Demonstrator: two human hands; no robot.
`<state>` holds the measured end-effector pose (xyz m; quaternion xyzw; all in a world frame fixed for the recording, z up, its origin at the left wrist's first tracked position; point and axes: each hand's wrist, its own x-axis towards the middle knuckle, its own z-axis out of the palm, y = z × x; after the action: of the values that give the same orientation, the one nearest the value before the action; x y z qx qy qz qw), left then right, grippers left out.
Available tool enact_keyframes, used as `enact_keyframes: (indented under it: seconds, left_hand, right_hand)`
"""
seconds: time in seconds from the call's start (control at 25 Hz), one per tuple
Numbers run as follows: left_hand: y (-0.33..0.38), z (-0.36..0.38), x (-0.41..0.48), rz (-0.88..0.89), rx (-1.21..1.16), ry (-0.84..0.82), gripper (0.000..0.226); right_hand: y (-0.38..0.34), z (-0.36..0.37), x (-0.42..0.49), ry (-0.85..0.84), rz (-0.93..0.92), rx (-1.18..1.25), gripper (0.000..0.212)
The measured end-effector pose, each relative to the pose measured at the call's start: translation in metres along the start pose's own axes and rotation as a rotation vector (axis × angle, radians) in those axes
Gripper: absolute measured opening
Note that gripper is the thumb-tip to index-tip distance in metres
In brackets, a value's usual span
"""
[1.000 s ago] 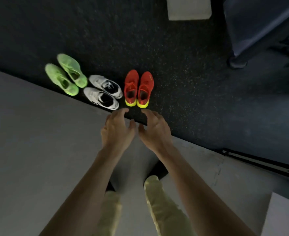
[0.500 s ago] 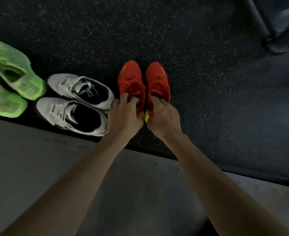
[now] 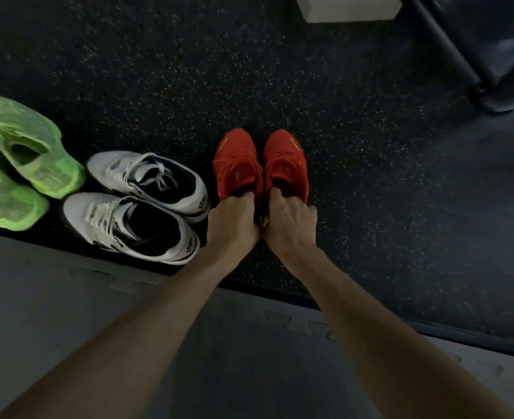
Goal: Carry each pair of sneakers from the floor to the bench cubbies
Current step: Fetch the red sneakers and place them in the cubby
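Two red sneakers stand side by side on the dark speckled floor, toes pointing away from me. My left hand (image 3: 233, 220) grips the heel opening of the left red sneaker (image 3: 236, 164), fingers curled into it. My right hand (image 3: 289, 219) grips the heel opening of the right red sneaker (image 3: 286, 163) the same way. A bit of yellow sole shows between my hands. Left of them lies a white pair of sneakers (image 3: 142, 204), and further left a bright green pair (image 3: 22, 161). No bench cubbies are in view.
A grey foam mat (image 3: 98, 328) covers the floor under my arms, its edge running just behind the shoes. A pale block (image 3: 349, 7) sits at the top. A dark metal leg and foot (image 3: 491, 98) stand at the upper right.
Both hands went from reaching in the air to the red sneakers' heels and now have their fingers curled deeper into the openings. The camera has come closer to the floor.
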<state>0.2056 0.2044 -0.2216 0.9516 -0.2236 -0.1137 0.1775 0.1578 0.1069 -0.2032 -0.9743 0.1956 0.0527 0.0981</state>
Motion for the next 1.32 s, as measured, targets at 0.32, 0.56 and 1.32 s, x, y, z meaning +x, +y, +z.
enact_keyframes:
  seconds: [0.32,0.56,1.32]
  left_hand:
    - [0.033,-0.061,-0.003,0.049,-0.015,0.116,0.022]
    - [0.133,-0.256,-0.07,0.053,0.018,0.06,0.026]
    - [0.436,-0.742,-0.347,0.72,0.078,-0.015,0.027]
  right_hand:
    - [-0.001,-0.046,-0.014,0.243,0.011,0.061,0.025]
    - [-0.024,-0.257,-0.085,0.252,0.059,0.086,0.023]
    - [-0.069,-0.799,-0.42,0.556,0.468,0.056,0.02]
